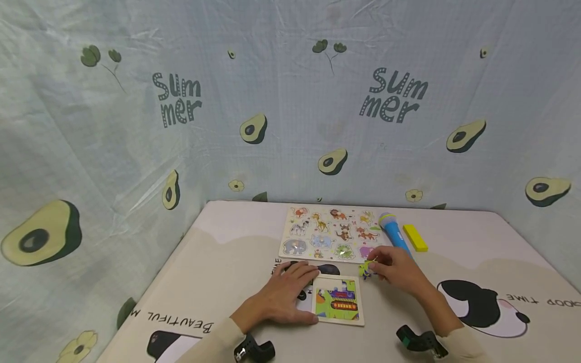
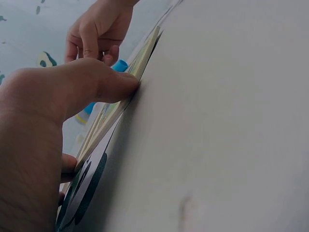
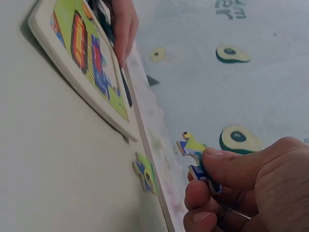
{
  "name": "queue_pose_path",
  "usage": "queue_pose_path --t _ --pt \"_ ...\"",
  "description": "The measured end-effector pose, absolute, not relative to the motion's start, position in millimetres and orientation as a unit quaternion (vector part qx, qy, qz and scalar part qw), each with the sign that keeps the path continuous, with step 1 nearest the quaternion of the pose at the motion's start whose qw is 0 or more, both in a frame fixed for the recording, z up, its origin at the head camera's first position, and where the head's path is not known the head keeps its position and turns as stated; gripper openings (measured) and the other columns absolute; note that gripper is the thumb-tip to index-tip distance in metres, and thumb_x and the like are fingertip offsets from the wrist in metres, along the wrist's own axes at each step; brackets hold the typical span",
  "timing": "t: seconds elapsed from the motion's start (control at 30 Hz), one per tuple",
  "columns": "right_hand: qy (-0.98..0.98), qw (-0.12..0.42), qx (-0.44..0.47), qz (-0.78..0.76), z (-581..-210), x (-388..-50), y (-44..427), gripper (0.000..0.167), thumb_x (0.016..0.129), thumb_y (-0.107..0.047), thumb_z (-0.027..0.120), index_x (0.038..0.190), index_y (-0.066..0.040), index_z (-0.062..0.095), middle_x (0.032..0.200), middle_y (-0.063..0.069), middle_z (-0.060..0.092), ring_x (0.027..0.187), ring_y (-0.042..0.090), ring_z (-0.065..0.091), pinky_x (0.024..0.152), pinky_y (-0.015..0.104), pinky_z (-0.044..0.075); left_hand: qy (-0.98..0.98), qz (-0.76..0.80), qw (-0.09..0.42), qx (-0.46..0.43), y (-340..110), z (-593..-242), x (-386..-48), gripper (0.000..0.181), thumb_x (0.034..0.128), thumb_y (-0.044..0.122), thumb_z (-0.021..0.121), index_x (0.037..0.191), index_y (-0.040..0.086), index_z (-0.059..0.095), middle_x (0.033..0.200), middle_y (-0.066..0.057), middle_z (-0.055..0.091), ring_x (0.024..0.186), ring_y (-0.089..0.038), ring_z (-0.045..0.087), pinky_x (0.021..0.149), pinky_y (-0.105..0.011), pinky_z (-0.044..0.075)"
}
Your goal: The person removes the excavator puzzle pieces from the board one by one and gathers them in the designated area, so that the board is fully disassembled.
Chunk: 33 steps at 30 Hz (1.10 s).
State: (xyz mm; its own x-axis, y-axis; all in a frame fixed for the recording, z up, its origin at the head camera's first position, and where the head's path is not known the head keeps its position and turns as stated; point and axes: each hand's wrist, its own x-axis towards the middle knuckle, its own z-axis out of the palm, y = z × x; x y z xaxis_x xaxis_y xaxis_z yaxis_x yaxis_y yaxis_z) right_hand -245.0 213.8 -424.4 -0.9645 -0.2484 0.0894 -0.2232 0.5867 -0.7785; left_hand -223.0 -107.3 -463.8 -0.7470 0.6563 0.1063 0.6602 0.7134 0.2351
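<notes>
A small jigsaw board (image 1: 361, 302) with a pale wooden frame lies on the table, partly filled with a green, orange and purple vehicle picture. My left hand (image 1: 287, 295) holds it along its left side, the thumb (image 2: 120, 87) at the near edge and the fingers toward the far corner. Just right of the far edge, my right hand (image 1: 398, 269) pinches a jigsaw piece (image 3: 195, 145) coloured yellow-green and blue between thumb and fingers. It is held above the table. Below it another loose piece (image 3: 146, 173) lies near the board's corner.
Behind the board lies a larger animal puzzle board (image 1: 328, 241). To its right are a blue toy microphone (image 1: 396, 233) and a yellow block (image 1: 415, 238). The table (image 1: 236, 252) ends at a patterned curtain (image 1: 290, 101).
</notes>
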Motion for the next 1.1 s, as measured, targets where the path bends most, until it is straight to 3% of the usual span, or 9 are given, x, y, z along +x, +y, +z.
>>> queue_pose_path --t 0.8,1.1 --pt "0.912 -0.001 -0.116 -0.394 -446 -258 245 0.016 0.095 -0.017 0.071 0.106 -0.005 0.073 0.071 0.003 0.056 0.055 0.018 0.051 0.051 0.025 0.044 -0.928 -0.122 0.003 -0.351 -110 -461 -225 0.100 0.0768 0.078 0.060 0.157 0.022 0.039 0.161 0.006 0.037 0.153 -0.022 0.025 0.120 -0.056 0.020" --pt "0.934 0.001 -0.101 -0.343 -448 -256 243 0.015 0.092 -0.017 0.074 0.102 -0.006 0.075 0.077 0.003 0.058 0.069 0.019 0.051 0.056 0.026 0.042 -0.927 -0.127 -0.003 -0.354 -109 -462 -224 0.099 0.0778 0.078 0.059 0.157 0.022 0.039 0.161 0.006 0.037 0.153 -0.022 0.025 0.119 -0.057 0.021"
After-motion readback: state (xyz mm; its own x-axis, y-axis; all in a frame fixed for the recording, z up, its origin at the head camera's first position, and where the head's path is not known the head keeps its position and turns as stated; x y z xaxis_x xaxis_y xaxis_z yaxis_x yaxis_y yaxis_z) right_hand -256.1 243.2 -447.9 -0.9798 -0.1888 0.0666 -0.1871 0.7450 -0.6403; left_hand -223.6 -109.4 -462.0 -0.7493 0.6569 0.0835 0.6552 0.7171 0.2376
